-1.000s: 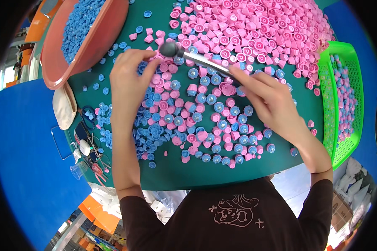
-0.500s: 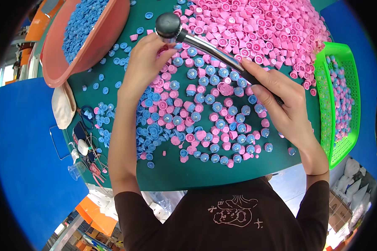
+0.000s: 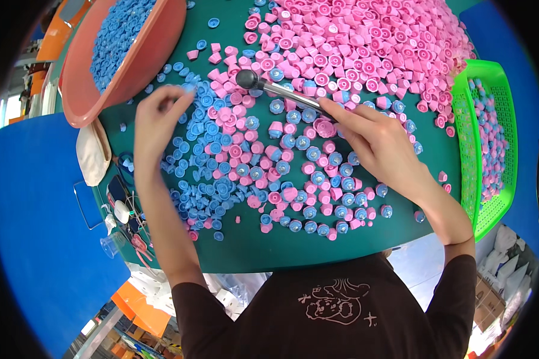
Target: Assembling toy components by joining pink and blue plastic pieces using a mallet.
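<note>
My right hand (image 3: pixel 380 140) is wrapped round the handle of a hammer (image 3: pixel 284 94) with a rounded black head and a shiny metal shaft. The hammer head hovers over the near edge of the pink pile. To the left, the thumb and fingers of my left hand (image 3: pixel 159 110) are pinched together at a small blue cap (image 3: pixel 189 87), somewhat blurred. That hand is beside a spread of loose blue caps (image 3: pixel 203 128). Between my arms lie many small pink cups (image 3: pixel 236 149), several topped with blue caps that have shiny centres, like little cupcakes (image 3: pixel 302 142).
A large heap of pink cups (image 3: pixel 359 42) covers the far right of the green table (image 3: pixel 269 254). A salmon-coloured basin (image 3: pixel 78 90) of blue pieces stands far left, a green basket (image 3: pixel 468 149) of pink and blue pieces at right. A cloth pouch (image 3: pixel 93 152) and pliers (image 3: pixel 141 248) lie left.
My left hand has moved left, from under the hammer head to the loose blue caps. My right hand has lowered the hammer slightly toward me, its head now away from the left hand.
</note>
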